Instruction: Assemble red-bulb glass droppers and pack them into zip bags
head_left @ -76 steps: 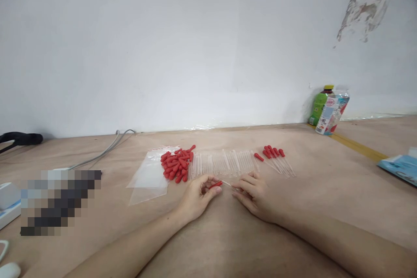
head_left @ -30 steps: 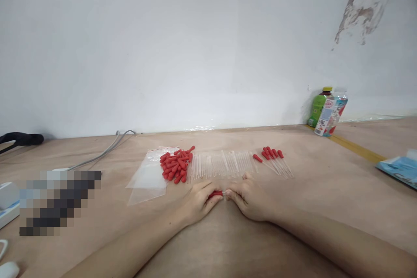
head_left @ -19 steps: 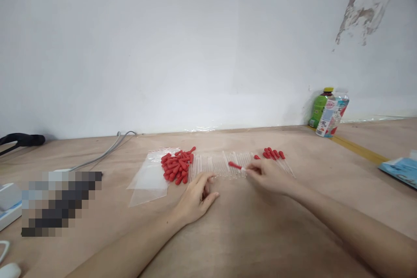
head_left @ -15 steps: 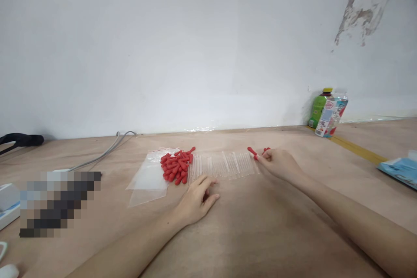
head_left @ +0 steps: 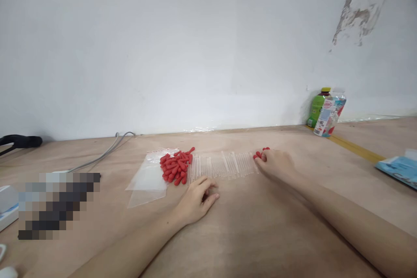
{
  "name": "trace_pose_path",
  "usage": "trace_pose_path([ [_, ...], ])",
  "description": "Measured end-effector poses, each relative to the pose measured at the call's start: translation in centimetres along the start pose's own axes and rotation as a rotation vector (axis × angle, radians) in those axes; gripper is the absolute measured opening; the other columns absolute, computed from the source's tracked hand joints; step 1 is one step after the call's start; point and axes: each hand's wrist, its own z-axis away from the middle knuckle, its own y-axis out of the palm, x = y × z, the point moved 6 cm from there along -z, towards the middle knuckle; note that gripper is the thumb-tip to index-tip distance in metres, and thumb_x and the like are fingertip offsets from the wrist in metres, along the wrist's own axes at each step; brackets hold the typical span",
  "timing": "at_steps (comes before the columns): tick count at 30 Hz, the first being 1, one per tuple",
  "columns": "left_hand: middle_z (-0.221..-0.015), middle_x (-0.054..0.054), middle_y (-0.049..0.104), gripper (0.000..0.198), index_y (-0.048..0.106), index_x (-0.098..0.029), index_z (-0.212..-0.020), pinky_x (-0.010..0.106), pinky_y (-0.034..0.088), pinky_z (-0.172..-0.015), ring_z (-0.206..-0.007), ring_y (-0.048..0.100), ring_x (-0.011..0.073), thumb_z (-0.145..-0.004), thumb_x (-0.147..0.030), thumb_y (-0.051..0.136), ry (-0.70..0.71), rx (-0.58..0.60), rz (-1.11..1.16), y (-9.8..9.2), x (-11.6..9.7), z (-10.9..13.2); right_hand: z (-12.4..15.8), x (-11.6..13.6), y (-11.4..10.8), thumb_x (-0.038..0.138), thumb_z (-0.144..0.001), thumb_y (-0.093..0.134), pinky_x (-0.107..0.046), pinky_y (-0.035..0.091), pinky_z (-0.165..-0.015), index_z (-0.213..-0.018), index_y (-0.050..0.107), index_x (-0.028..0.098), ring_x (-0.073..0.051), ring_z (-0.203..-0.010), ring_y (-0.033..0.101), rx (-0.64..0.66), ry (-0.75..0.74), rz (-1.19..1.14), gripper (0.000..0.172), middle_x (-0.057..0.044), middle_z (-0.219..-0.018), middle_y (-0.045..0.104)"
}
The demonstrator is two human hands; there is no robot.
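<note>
My left hand [head_left: 199, 200] rests on the table with its fingers loosely bent and apart, holding nothing. Just beyond its fingertips lies a row of clear thin pipette tubes [head_left: 230, 165] set side by side. Left of that row is a heap of red rubber dropper bulbs [head_left: 176, 167]. My right hand [head_left: 276, 163] is at the right end of the tubes, closed with thumb and fingers on a red dropper bulb [head_left: 255, 157]. A few more red bulbs [head_left: 266, 149] show behind its knuckles, partly hidden by the hand.
Clear plastic bags [head_left: 148, 178] lie under and left of the heap. A grey cable [head_left: 107, 153] and a pixelated dark object [head_left: 61, 204] are further left. At the back right stand a green bottle [head_left: 316, 110] and a printed carton-like pack [head_left: 329, 117]; a blue packet [head_left: 395, 171] lies right.
My right hand has brought the red bulb from a raised, tilted position over to the small group of bulbs at the right. My left hand has stayed in place.
</note>
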Motion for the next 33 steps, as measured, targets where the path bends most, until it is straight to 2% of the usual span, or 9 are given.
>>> trace_pose_path([
  [5,-0.082,0.003,0.052,0.013,0.054,-0.018,-0.092,0.024,0.042,-0.060,-0.065,0.050,0.0120,-0.081,-0.022,0.048,0.003,0.010,-0.010,0.2,-0.3,0.2,-0.8,1.5,1.1,0.032,-0.079,0.037,-0.037,0.033,-0.069,-0.079,0.062,0.013,-0.024,-0.075,0.057,0.141,0.050,0.040,0.031,-0.012,-0.079,0.061],
  [7,-0.083,0.003,0.053,0.013,0.055,-0.019,-0.091,0.026,0.042,-0.064,-0.070,0.051,0.0141,-0.081,-0.023,0.049,0.011,-0.032,-0.052,-0.2,-0.4,0.1,-1.3,1.9,1.3,0.026,-0.078,0.038,-0.039,0.033,-0.068,-0.079,0.062,0.012,-0.026,-0.077,0.057,0.176,0.044,0.048,0.027,-0.015,-0.082,0.062],
  [12,-0.085,0.004,0.055,0.012,0.057,-0.019,-0.083,0.033,0.039,-0.078,-0.087,0.050,0.0206,-0.080,-0.027,0.049,-0.103,-0.209,-0.333,-3.5,1.6,-1.8,-1.6,2.5,1.1,0.016,-0.075,0.040,-0.041,0.033,-0.066,-0.078,0.061,0.009,-0.028,-0.075,0.057,0.195,0.019,0.042,0.023,-0.018,-0.079,0.061],
  [16,-0.087,0.007,0.059,0.015,0.060,-0.018,-0.084,0.034,0.038,-0.080,-0.091,0.052,0.0238,-0.078,-0.028,0.050,-0.331,-0.156,-0.497,-6.4,6.4,-5.6,-0.1,3.4,-0.1,0.017,-0.079,0.037,-0.040,0.032,-0.068,-0.081,0.057,0.008,-0.027,-0.074,0.055,0.122,-0.022,0.049,0.023,-0.018,-0.077,0.060],
  [20,-0.094,0.008,0.061,0.020,0.060,-0.016,-0.091,0.033,0.041,-0.078,-0.093,0.054,0.0251,-0.077,-0.030,0.055,-0.484,-0.052,-0.511,-7.3,11.0,-9.5,3.8,6.3,-2.0,0.025,-0.085,0.032,-0.034,0.032,-0.068,-0.079,0.053,0.013,-0.020,-0.067,0.052,-0.085,-0.329,-0.069,0.025,-0.012,-0.073,0.059],
  [23,-0.103,0.008,0.056,0.024,0.055,-0.015,-0.102,0.035,0.044,-0.078,-0.093,0.054,0.0216,-0.081,-0.029,0.053,-0.598,0.044,-0.511,-6.7,13.4,-11.3,7.0,7.8,-2.1,0.024,-0.086,0.033,-0.031,0.033,-0.070,-0.075,0.051,0.017,-0.016,-0.065,0.050,-0.101,-0.531,-0.236,0.023,-0.006,-0.071,0.059],
  [26,-0.109,0.008,0.052,0.026,0.049,-0.015,-0.110,0.037,0.047,-0.076,-0.091,0.055,0.0185,-0.086,-0.026,0.048,-0.678,0.112,-0.501,-5.8,14.5,-12.0,8.6,8.3,-1.4,0.019,-0.086,0.033,-0.031,0.033,-0.075,-0.089,0.053,0.017,-0.015,-0.071,0.051,-0.145,-0.617,-0.345,0.020,-0.004,-0.080,0.060],
  [29,-0.109,0.008,0.052,0.026,0.049,-0.015,-0.109,0.037,0.047,-0.076,-0.091,0.055,0.0188,-0.085,-0.026,0.048,-0.711,0.104,-0.480,-5.5,14.8,-12.2,8.7,8.3,-0.7,0.018,-0.086,0.034,-0.031,0.033,-0.076,-0.112,0.047,0.018,-0.016,-0.078,0.051,-0.220,-0.628,-0.367,0.029,-0.006,-0.089,0.060],
  [33,-0.108,0.008,0.052,0.027,0.050,-0.014,-0.109,0.038,0.047,-0.076,-0.091,0.055,0.0193,-0.085,-0.026,0.049,-0.654,-0.027,-0.417,-6.2,13.9,-12.5,8.6,8.7,-0.6,0.014,-0.086,0.032,-0.032,0.033,-0.075,-0.105,0.052,0.019,-0.015,-0.072,0.051,-0.230,-0.678,-0.391,0.028,-0.005,-0.083,0.059],
])
